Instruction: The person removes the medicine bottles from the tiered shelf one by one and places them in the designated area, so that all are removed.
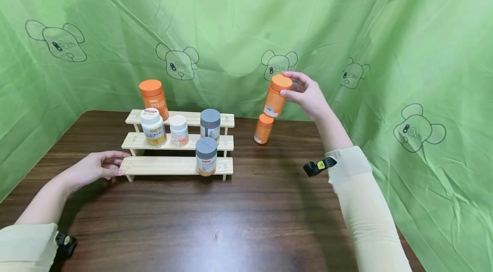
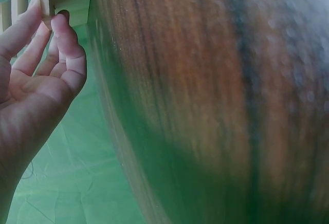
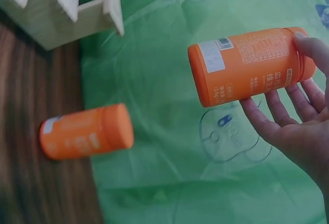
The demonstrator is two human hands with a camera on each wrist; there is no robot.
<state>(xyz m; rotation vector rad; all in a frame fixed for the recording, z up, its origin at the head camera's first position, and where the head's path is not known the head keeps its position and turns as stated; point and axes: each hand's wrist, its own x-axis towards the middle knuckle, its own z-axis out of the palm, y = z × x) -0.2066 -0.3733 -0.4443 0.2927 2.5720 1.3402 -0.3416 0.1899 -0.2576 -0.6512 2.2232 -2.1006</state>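
Green curtain point(image 1: 231, 2) with bear doodles point(image 1: 177, 65) hangs behind a dark wood table point(image 1: 254, 220). Far left, the left hand point(image 1: 90, 169) pinches the end of a wooden shelf point(image 1: 161, 165) at its bottom step. Shelf's got an orange jar point(image 1: 155, 103) up top, a white bottle point(image 1: 154, 130), little tub point(image 1: 179, 130) and gray-lidded jar point(image 1: 210, 123) mid-step, plus a front jar point(image 1: 206, 156) below. Next, a standing orange bottle point(image 1: 263, 129) on the table, then the raised orange bottle point(image 1: 275, 100) in midair, right hand's point(image 1: 308, 94) thumb and fingers gripping its cap end.

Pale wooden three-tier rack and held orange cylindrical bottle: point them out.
Pale wooden three-tier rack point(image 1: 163, 165), head view, bare front shelf.
Held orange cylindrical bottle point(image 3: 248, 67), right wrist view, printed side.
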